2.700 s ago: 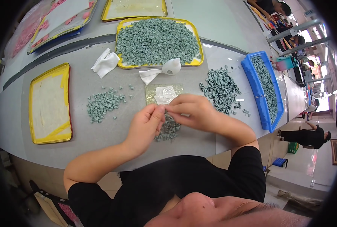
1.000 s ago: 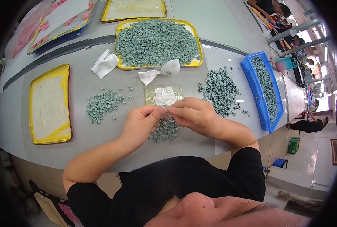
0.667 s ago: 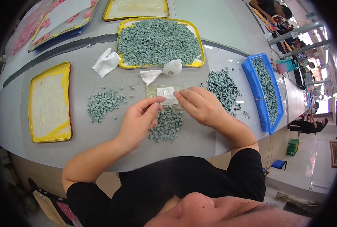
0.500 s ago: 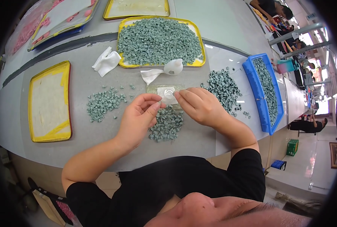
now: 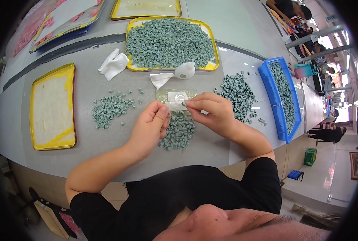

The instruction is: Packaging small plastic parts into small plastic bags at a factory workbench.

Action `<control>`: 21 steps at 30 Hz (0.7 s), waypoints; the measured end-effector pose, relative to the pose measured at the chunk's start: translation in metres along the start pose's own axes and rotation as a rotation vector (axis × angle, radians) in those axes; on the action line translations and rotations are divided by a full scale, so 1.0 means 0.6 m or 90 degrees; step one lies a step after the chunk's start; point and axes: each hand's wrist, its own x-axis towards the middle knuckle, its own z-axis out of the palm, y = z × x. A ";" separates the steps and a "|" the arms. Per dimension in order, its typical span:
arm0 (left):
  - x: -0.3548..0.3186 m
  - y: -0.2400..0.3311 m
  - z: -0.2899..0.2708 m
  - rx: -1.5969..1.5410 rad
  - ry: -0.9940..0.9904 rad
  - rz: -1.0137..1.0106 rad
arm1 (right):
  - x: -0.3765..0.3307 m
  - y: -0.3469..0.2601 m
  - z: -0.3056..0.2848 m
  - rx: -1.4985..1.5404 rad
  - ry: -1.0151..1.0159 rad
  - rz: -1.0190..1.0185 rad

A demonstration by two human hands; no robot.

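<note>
Right hand (image 5: 214, 113) pinches a small dark-green piece (image 5: 183, 103) between thumb and fingertips, above the right part of the clear plate (image 5: 161, 95). Left hand (image 5: 150, 123) is at the plate's near-left corner, thumb against curled fingers; can't tell if it holds anything, fingers hide it. Near pile (image 5: 176, 134) sits on the near side of the plate; left pile (image 5: 110, 110) is well left of it, right pile (image 5: 238, 94) right of it, just beside the right wrist. Main risk, I'd say: fingertip-only grip slips, piece drops into the near pile, lost among lookalikes. Second: right wrist swings wide, drags the right pile plateward. White bottle (image 5: 185, 71) and heaped tray (image 5: 216, 52) stand beyond the plate.
</note>
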 end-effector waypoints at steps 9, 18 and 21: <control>-0.009 0.006 0.014 -0.087 -0.019 -0.098 | -0.007 -0.013 0.018 -0.015 0.042 -0.103; -0.005 0.005 0.012 -0.100 -0.056 -0.109 | -0.004 -0.004 0.011 -0.086 -0.031 -0.275; -0.005 0.005 0.014 -0.092 -0.052 -0.116 | -0.007 0.001 0.015 -0.100 -0.032 -0.290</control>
